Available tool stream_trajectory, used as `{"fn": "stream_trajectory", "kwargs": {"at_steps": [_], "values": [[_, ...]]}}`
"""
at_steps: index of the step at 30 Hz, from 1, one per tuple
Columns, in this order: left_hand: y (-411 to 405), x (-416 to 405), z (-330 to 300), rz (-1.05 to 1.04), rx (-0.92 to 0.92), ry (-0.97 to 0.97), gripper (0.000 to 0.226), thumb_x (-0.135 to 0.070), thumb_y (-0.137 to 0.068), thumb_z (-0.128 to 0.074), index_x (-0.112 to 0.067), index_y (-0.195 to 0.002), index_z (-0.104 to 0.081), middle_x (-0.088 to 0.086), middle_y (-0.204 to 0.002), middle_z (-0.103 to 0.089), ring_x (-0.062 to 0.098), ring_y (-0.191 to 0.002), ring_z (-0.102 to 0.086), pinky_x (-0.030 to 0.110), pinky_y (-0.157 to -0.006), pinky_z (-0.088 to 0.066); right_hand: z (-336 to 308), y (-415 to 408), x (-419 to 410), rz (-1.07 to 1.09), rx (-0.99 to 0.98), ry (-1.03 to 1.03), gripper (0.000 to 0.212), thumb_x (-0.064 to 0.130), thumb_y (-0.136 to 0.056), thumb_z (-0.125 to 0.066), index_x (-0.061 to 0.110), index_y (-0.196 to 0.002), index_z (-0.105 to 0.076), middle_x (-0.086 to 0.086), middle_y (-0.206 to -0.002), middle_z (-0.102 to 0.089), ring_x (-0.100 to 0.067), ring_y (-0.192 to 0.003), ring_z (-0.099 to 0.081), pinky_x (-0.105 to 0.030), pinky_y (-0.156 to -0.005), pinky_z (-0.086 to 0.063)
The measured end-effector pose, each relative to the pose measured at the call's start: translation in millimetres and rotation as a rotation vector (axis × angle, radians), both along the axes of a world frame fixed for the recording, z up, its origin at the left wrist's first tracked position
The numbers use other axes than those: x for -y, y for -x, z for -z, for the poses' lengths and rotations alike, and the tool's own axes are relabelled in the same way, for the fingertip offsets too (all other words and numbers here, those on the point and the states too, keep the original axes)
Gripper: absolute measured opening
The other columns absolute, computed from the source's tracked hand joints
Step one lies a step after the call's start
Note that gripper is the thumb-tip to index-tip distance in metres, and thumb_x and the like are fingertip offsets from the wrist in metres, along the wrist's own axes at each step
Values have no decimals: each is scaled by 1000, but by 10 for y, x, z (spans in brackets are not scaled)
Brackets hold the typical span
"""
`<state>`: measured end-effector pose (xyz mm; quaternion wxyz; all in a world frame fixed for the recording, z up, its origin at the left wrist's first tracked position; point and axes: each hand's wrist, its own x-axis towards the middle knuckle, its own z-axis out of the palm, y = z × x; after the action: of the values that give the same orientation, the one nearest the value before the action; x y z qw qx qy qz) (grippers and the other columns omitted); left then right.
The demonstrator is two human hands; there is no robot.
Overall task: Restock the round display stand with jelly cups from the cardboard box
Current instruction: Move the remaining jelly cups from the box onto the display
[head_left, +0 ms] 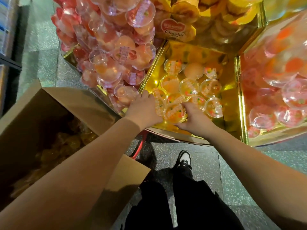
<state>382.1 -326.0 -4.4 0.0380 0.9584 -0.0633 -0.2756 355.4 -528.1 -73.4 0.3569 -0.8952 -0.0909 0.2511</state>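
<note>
Precariously, a person's two hands lowered a cluster of orange jelly cups [174,112] into the gold-lined middle compartment [229,100] of the round display stand, where a loose layer of cups already lay. The likeliest mishap, by the look of it, was a spill: several cups were carried between two hands, so any slackening could send one rolling over the low front rim [179,136] to the speckled floor [232,163], or knocking the cups just behind them askew. The heaped pink cups [113,52] in the neighbouring compartment leaned close to the left wrist and might tumble if brushed. Both forearms reached forward and down, converging on the load. The left hand [143,110] cupped it from the left, palm down, its fingers curled around the cups; the right hand [194,116] gripped from the right, fingers wrapped under and around them (fingertips hidden, so their exact spread could not be told). The cardboard box [39,130] stood open at the left, holding more cups in shadow.
</note>
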Motion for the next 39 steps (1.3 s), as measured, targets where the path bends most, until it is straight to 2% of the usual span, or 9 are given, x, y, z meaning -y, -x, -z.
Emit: {"fn": "stream_trajectory", "kwargs": {"at_steps": [3, 8, 16, 23, 28, 31, 34, 37, 39], "values": [[28, -40, -1, 42, -47, 14, 84, -48, -78, -69, -10, -145, -35, 9, -134, -37, 29, -121, -45, 41, -94, -46, 40, 48, 35, 23, -15, -14, 83, 30, -80, -82, 5, -146, -37, -12, -141, -47, -25, -126, -48, -20, -94, -33], [49, -120, 116, 100, -94, -54, 82, -47, -82, -65, -17, -151, -32, 10, -135, -40, 33, -120, -47, 45, -95, -47, 53, 109, 59, 14, -10, -11, 80, 26, -80, -81, 5, -144, -38, -12, -137, -47, -19, -121, -47, -17, -89, -33], [17, -148, 355, 32, -136, -11, 66, -19, -86, -66, -14, -144, -36, 11, -131, -41, 36, -104, -60, 37, -72, -44, 95, 34, -103, -56, 53, 56, 62, 28, -81, -78, 5, -130, -49, -14, -128, -51, -30, -108, -57, -42, -84, -50], [12, -173, 452, 60, -97, -48, 58, -8, -88, -61, -13, -139, -35, 11, -129, -42, 36, -100, -60, 39, -66, -41, 130, 12, -281, -96, 67, 177, 52, 30, -82, -79, 9, -119, -50, -11, -127, -52, -30, -96, -57, -31, -69, -36], [31, -150, 495, 72, -74, -99, 58, -8, -91, -56, -16, -144, -33, 9, -130, -48, 34, -111, -56, 40, -70, -43, 136, -40, -300, -157, 66, 264, 59, 26, -84, -76, 11, -132, -45, -13, -126, -53, -33, -100, -57, -32, -70, -37], [57, -104, 484, 112, -25, -211, 54, -11, -94, -53, -16, -144, -35, 8, -131, -52, 31, -121, -48, 41, -81, -43, 140, -47, -321, -165, -18, 344, 55, 22, -90, -69, 12, -134, -37, -16, -112, -62, -30, -80, -53, -35, -63, -39], [76, -99, 541, 159, 29, -273, 45, -10, -95, -48, -13, -139, -41, 10, -133, -51, 32, -127, -40, 41, -96, -37, 150, -44, -296, -99, -146, 245, 61, 21, -87, -71, 14, -136, -35, -15, -112, -65, -31, -88, -62, -39, -69, -51], [72, -135, 578, -33, -99, -120, 49, -6, -95, -53, -11, -141, -36, 14, -137, -42, 40, -119, -51, 44, -79, -43, 138, -31, -252, 52, -289, 120, 64, 41, -86, -73, 13, -133, -41, -4, -112, -63, -24, -97, -62, -34, -81, -49], [83, -156, 577, -65, -95, -74, 50, -6, -95, -56, -11, -141, -36, 15, -136, -42, 40, -115, -55, 43, -73, -41, 155, -23, -260, 142, -365, 106, 61, 57, -89, -62, 13, -129, -47, -3, -109, -68, -23, -98, -64, -33, -81, -47]]}}
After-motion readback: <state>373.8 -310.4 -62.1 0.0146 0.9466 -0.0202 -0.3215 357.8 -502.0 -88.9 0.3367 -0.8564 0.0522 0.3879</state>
